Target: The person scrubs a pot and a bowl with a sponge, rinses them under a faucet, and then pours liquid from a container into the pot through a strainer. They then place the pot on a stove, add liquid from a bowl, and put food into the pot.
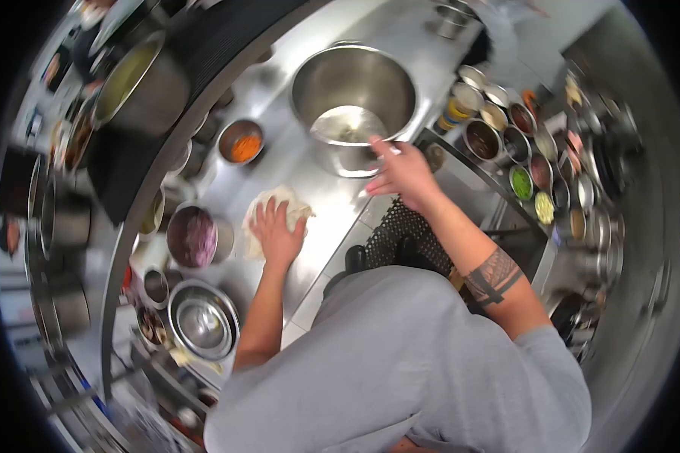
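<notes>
My left hand [278,230] lies spread and flat on an off-white cloth [305,211] on the steel counter, fingers apart. My right hand [406,175] is at the near right side of a large steel pot [330,156]. Its fingers are stretched and apart, one overlapping the pot's rim and others beside its outer wall. Light reflects inside the pot. Left of the pot stands a small steel bowl [227,146] with shredded orange food [245,148].
A steel pot [223,240] of purplish food and nested steel bowls [180,318] stand at the left. Several containers, one with chopped greens [520,183], crowd the right side. A raised shelf [153,157] with a large pot [153,89] runs along the counter's far left. A perforated dark mat [409,232] lies below.
</notes>
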Demonstrator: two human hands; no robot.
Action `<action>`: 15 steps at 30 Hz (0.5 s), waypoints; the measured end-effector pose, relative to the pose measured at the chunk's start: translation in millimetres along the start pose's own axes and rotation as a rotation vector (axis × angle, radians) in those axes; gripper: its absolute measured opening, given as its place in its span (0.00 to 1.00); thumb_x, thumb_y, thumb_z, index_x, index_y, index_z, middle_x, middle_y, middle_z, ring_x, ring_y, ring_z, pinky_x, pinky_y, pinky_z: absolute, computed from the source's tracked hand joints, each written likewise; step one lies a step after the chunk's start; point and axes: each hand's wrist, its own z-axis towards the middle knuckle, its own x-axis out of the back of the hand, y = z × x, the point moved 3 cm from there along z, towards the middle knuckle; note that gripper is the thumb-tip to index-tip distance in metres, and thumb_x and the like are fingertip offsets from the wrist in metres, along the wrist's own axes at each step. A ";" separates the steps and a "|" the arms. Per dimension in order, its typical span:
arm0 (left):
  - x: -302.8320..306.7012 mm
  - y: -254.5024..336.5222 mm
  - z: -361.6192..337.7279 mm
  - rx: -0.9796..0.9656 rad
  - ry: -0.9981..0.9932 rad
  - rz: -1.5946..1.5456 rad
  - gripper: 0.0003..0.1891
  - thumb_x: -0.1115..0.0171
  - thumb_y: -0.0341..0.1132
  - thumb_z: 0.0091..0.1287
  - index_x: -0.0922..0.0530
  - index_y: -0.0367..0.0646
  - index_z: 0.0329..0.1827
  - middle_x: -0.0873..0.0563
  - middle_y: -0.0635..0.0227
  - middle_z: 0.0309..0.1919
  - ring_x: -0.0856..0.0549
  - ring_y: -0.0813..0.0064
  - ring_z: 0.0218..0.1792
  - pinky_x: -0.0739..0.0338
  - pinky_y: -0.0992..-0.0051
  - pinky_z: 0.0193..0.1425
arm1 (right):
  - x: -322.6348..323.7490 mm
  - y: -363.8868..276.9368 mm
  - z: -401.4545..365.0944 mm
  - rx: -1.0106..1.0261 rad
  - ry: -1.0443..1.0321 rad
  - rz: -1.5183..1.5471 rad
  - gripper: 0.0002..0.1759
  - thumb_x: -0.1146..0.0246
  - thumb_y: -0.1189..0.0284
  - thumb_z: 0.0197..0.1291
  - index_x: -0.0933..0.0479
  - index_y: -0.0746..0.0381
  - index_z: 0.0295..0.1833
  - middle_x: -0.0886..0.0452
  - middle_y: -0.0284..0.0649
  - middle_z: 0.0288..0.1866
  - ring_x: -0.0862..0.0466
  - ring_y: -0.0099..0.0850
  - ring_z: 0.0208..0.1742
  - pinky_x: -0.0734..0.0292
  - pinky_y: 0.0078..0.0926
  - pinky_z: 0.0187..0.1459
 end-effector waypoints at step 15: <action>54.4 119.3 88.4 0.348 -0.623 -1.872 0.18 0.44 0.43 0.82 0.19 0.35 0.57 0.13 0.55 0.57 0.15 0.64 0.58 0.20 0.62 0.66 | 177.2 215.7 -146.8 -0.222 0.331 -0.892 0.40 0.41 0.44 0.72 0.28 0.70 0.72 0.16 0.59 0.59 0.16 0.52 0.63 0.22 0.46 0.64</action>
